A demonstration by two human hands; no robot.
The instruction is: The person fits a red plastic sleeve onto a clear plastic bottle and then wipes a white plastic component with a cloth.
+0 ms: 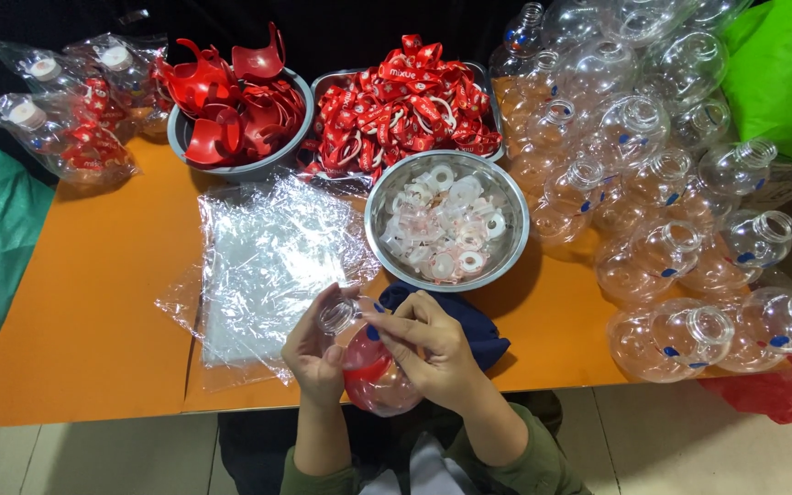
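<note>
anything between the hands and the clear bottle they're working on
Nothing visible. The left hand and right hand are both directly on the clear bottle, above the orange table edge.

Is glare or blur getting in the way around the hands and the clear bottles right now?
Head view: evenly lit and sharp; the left hand and right hand on the clear bottle with red inside read clearly. Small glints on the empty clear bottles and plastic bags blur their outlines. Table edges bow slightly from the wide lens.
</note>
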